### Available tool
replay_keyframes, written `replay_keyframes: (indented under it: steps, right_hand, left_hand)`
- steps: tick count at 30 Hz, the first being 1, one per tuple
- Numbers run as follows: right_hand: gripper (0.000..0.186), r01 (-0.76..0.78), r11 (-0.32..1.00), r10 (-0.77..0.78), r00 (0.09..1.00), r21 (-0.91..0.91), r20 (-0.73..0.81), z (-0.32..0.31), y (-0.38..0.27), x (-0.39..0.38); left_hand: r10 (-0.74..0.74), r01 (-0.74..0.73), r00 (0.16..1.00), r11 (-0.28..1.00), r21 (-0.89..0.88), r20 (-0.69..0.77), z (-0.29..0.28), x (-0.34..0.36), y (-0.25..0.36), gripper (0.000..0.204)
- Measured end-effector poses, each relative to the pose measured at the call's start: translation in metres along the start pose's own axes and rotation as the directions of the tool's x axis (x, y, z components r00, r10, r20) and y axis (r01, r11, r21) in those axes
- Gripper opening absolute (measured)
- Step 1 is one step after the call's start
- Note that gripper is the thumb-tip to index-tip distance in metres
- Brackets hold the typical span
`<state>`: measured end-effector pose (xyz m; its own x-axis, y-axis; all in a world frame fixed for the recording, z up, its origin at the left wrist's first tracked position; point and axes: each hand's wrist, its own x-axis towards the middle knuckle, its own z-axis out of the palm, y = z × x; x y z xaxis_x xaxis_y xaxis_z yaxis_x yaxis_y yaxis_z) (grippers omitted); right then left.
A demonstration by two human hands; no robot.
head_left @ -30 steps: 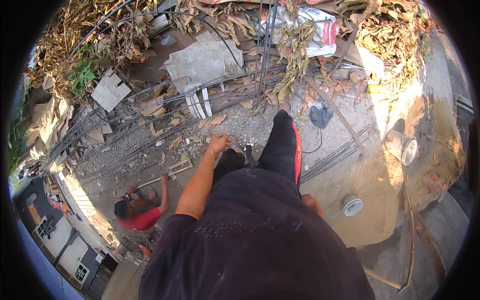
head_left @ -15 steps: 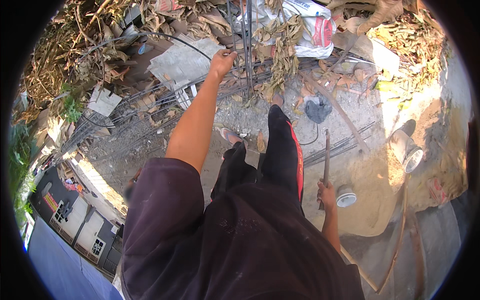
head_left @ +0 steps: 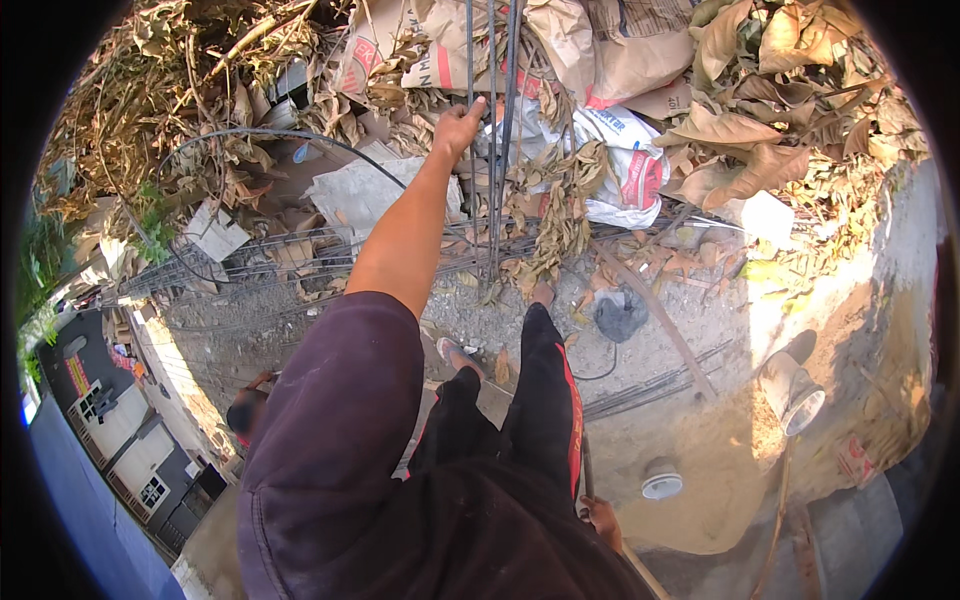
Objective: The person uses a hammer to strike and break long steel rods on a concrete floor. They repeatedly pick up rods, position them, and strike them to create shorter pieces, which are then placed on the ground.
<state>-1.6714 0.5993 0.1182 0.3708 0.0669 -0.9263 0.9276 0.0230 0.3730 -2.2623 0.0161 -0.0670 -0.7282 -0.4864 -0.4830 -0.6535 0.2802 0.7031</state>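
In front of me several thin dark steel rods (head_left: pixel 495 190) rise upright, their lower ends among more rods lying on the ground. My left hand (head_left: pixel 458 132) is stretched forward with its fingers closed around the leftmost upright rod. Down by my right thigh, my right hand (head_left: pixel 602 524) is closed around a slim brownish bar (head_left: pixel 587 462). The bar's upper part shows beside my trouser leg, and its lower end is hidden. Dried leaves (head_left: pixel 560 200) hang against the upright rods.
Lying rods (head_left: pixel 300 255) cross the ground at left. Paper sacks (head_left: pixel 620 60), a white sack (head_left: pixel 630 180) and dry leaves pile up ahead. At right stand a white bucket (head_left: pixel 800 400) and a pale round pipe end (head_left: pixel 662 485). Another person (head_left: pixel 246 412) is at far left.
My left hand is now higher along the upright rods. My right hand has drawn back toward my body with the bar. The view has shifted, showing more of the leaf pile and sacks.
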Motion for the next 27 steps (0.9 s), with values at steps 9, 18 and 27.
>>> replay_keyframes:
  steps: [9,18,27]
  right_hand:
    - [0.023,0.162,0.978,-0.171,0.983,-0.131,-0.061,-0.015,-0.071,-0.01]
    - [0.024,0.423,0.897,-0.435,0.896,-0.128,-0.091,-0.021,-0.149,-0.043]
    - [0.03,0.412,0.768,-0.494,0.869,-0.49,-0.044,-0.026,-0.174,-0.018]
  left_hand:
    - [-0.096,0.076,0.985,0.988,-0.135,-0.147,0.01,-0.155,-0.042,0.081]
    - [-0.048,-0.037,0.938,0.97,-0.238,-0.342,-0.107,-0.32,-0.077,0.072]
    - [-0.175,-0.12,0.819,0.88,-0.461,-0.547,-0.195,-0.507,-0.143,0.057]
